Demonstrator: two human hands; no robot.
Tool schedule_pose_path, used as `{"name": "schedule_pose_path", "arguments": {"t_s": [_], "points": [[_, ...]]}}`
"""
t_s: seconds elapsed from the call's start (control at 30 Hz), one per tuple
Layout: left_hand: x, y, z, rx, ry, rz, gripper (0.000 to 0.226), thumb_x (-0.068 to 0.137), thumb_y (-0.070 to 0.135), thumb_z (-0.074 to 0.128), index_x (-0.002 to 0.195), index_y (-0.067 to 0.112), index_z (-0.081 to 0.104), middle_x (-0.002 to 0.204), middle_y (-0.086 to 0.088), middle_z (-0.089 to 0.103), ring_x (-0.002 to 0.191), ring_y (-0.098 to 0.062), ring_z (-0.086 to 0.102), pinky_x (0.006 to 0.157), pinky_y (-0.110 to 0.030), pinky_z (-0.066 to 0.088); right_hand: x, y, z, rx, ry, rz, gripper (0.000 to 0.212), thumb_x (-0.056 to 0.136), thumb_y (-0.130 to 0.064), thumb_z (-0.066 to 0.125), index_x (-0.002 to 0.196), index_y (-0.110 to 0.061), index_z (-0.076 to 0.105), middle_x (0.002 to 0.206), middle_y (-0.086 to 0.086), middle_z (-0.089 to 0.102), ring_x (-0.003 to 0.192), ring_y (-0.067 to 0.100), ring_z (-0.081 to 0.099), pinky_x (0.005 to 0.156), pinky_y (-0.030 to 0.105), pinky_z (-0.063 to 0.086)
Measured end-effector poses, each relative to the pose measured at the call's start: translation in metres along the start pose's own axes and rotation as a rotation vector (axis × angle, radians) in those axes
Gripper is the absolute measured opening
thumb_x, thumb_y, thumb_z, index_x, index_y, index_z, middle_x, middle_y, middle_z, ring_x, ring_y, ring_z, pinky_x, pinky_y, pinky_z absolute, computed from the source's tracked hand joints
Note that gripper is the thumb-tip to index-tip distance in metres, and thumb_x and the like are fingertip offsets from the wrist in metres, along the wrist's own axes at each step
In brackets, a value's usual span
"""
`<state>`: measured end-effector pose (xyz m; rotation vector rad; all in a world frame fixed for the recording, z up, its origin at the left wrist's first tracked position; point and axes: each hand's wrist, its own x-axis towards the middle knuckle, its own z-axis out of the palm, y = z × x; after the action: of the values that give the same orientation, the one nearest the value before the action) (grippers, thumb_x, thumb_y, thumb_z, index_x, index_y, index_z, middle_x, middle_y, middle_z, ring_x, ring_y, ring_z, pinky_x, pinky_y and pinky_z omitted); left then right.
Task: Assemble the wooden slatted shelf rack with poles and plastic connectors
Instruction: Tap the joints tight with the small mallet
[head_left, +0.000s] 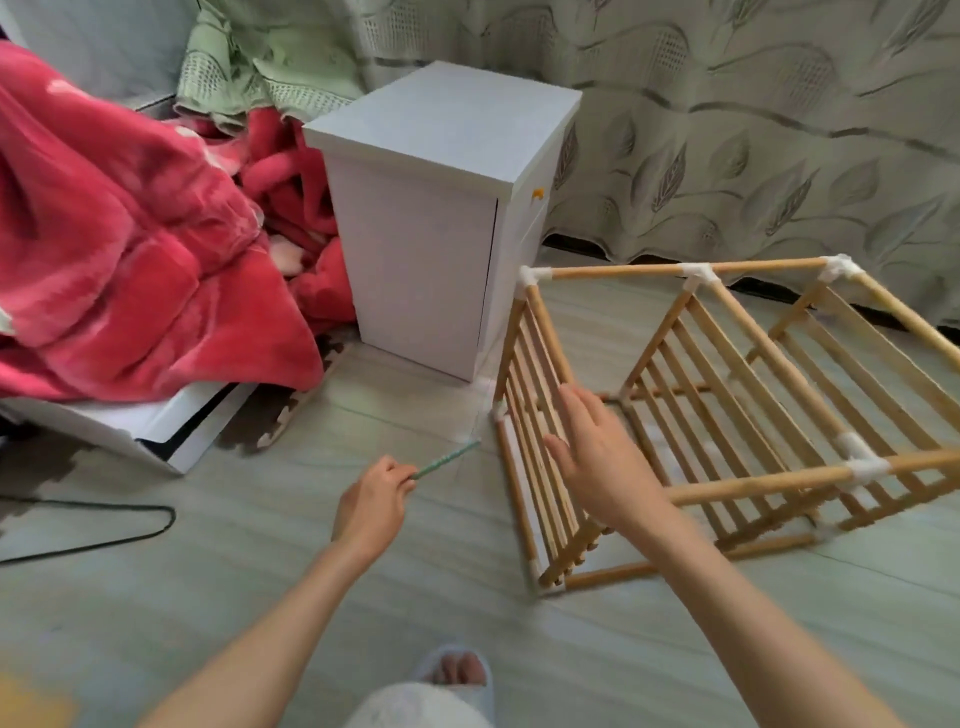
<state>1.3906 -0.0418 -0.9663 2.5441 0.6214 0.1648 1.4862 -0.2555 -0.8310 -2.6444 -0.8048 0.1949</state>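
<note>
2 hands over pale floor (260, 597): left (375, 501) pinches green stick (448, 460), right (597, 457) spread flat.

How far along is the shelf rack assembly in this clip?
Mostly built: the rack lies on its side on the floor, three slatted panels joined by poles through white connectors. In hand: the left hand pinches a thin green stick; the right hand, open, is at the nearest slatted panel. Left: probably standing it upright; whether any parts are missing cannot be told.
</note>
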Motion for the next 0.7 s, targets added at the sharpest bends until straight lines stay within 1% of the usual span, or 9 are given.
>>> {"name": "schedule_pose_path", "arguments": {"t_s": [0.07,0.1,0.17,0.27,0.37,0.5,0.57,0.63,0.7], "points": [[-0.006,-0.025,0.034,0.054,-0.077,-0.080,0.022,0.093,0.024,0.053,0.108,0.019,0.067,0.103,-0.007,0.060,0.097,-0.027,0.059,0.072,-0.033,0.044,0.007,0.004,0.008,-0.032,-0.030,-0.006,0.063,0.099,-0.028,0.038,0.149,-0.017,0.003,0.157,-0.003,0.000,0.141,0.013,0.018,0.108,0.022,0.022],[-0.007,-0.035,0.048,0.076,-0.108,-0.112,0.022,0.093,0.024,0.052,0.109,0.019,0.067,0.103,-0.007,0.060,0.098,-0.026,0.059,0.072,-0.033,0.044,0.009,0.007,0.011,-0.039,-0.024,0.000,0.063,0.099,-0.024,0.038,0.149,-0.018,0.000,0.157,-0.005,-0.006,0.140,0.013,0.021,0.105,0.021,0.028],[-0.004,-0.054,0.071,0.100,-0.140,-0.187,0.021,0.092,0.021,0.054,0.107,0.018,0.067,0.101,-0.008,0.060,0.097,-0.027,0.059,0.071,-0.034,0.044,0.012,0.011,0.016,-0.052,0.009,0.011,0.066,0.098,-0.016,0.039,0.149,-0.019,-0.002,0.157,-0.007,-0.008,0.135,0.012,0.031,0.097,0.024,0.041],[0.004,-0.075,0.096,0.089,-0.133,-0.287,0.019,0.087,0.014,0.059,0.104,0.012,0.068,0.098,-0.012,0.062,0.095,-0.033,0.059,0.071,-0.039,0.046,0.014,0.013,0.023,-0.096,0.005,0.025,0.074,0.096,-0.009,0.042,0.148,-0.021,-0.009,0.156,-0.007,-0.011,0.131,0.014,0.036,0.090,0.029,0.047],[0.014,-0.087,0.114,0.082,-0.141,-0.309,0.018,0.086,0.010,0.059,0.102,0.008,0.068,0.096,-0.016,0.061,0.092,-0.035,0.059,0.070,-0.041,0.047,0.015,0.016,0.024,-0.127,-0.019,0.041,0.074,0.097,-0.012,0.040,0.147,-0.022,-0.013,0.155,-0.009,-0.015,0.127,0.011,0.037,0.085,0.026,0.047],[0.019,-0.089,0.132,0.141,-0.184,-0.325,0.023,0.090,0.008,0.050,0.106,0.008,0.067,0.099,-0.017,0.058,0.091,-0.035,0.057,0.068,-0.041,0.047,0.013,0.016,0.023,-0.094,-0.040,0.063,0.066,0.099,-0.026,0.035,0.148,-0.024,-0.010,0.154,-0.014,-0.016,0.100,0.008,0.051,0.076,0.026,0.052],[0.021,-0.089,0.136,0.165,-0.210,-0.318,0.026,0.091,0.010,0.050,0.114,0.010,0.062,0.103,-0.016,0.054,0.096,-0.034,0.054,0.070,-0.041,0.046,0.013,0.016,0.024,-0.109,-0.030,0.056,0.065,0.099,-0.028,0.034,0.148,-0.023,-0.008,0.155,-0.013,-0.016,0.105,0.007,0.052,0.079,0.024,0.050],[0.025,-0.087,0.135,0.190,-0.251,-0.325,0.032,0.091,0.013,0.051,0.123,0.011,0.055,0.111,-0.016,0.050,0.103,-0.033,0.050,0.077,-0.041,0.045,0.014,0.015,0.025,-0.090,-0.009,0.047,0.063,0.099,-0.026,0.034,0.149,-0.023,-0.005,0.155,-0.013,-0.013,0.121,0.008,0.045,0.087,0.023,0.044],[0.028,-0.083,0.133,0.213,-0.290,-0.320,0.043,0.091,0.017,0.051,0.133,0.013,0.046,0.121,-0.015,0.047,0.111,-0.032,0.045,0.086,-0.039,0.041,0.016,0.014,0.025,-0.042,0.016,0.078,0.062,0.099,-0.024,0.036,0.149,-0.023,0.000,0.157,-0.010,0.002,0.130,0.009,0.038,0.096,0.026,0.041]]}}
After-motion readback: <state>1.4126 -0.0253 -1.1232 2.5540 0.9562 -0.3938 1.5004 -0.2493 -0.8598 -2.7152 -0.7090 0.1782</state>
